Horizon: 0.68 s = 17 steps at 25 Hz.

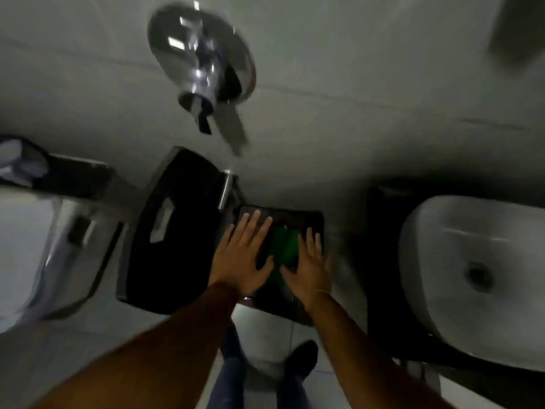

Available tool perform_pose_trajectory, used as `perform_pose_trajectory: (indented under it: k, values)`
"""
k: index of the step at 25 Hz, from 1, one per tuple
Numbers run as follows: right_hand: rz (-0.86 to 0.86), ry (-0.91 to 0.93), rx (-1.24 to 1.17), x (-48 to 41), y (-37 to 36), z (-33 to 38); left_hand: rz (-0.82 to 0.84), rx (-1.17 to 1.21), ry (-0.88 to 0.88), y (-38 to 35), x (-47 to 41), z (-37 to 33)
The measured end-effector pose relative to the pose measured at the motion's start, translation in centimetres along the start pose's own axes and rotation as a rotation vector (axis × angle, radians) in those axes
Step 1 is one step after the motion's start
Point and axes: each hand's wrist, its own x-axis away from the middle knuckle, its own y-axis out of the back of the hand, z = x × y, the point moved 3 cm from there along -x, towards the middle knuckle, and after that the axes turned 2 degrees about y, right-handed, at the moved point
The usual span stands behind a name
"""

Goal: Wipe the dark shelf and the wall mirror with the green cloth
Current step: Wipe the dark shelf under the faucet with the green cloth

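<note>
At 6 o'clock, nearest to the camera, two bare forearms go up from the lower edge, and between them blue trouser legs and a dark shoe (300, 360) stand on a pale tiled floor (265, 364). A little above the centre of the view, the left hand (243, 255) lies flat with the fingers spread apart, holding nothing, on the dark shelf (295, 216). The right hand (309, 265) is just beside it, also flat and with the fingers apart, and it presses on the green cloth (283, 246), which lies on the shelf between the two hands. At 9 o'clock from the hands is a black dispenser box (174, 231), and further to the left a white toilet (26, 246), cut off by the frame edge. At 3 o'clock is a white wash basin (472, 276) with a dark drain, partly cut off on the right. Behind all this the grey tiled wall (354, 69) rises, and at 12 o'clock a chrome fitting (203, 60) is mounted on it. The whole view is dim and blurred; the dark shape in the top right corner I cannot identify.
</note>
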Motion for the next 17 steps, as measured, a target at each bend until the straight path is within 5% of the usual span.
perform_pose_trajectory:
  k: [4,9,14,17]
  values:
    - [0.131,-0.034,-0.020,-6.2,-13.9,-1.6,0.094,-0.028,0.103,-12.5,1.2,8.5]
    - [-0.016,0.000,-0.005,-12.9,-23.8,-3.5,0.142,-0.067,0.103,-22.7,2.0,12.3]
    - [-0.010,-0.023,-0.031,-15.0,-25.6,-4.8,0.174,-0.049,0.109,-23.3,2.2,11.5]
    - [-0.020,-0.208,-0.360,-13.5,-19.8,-5.6,0.132,-0.041,0.090,-18.2,1.9,9.6]
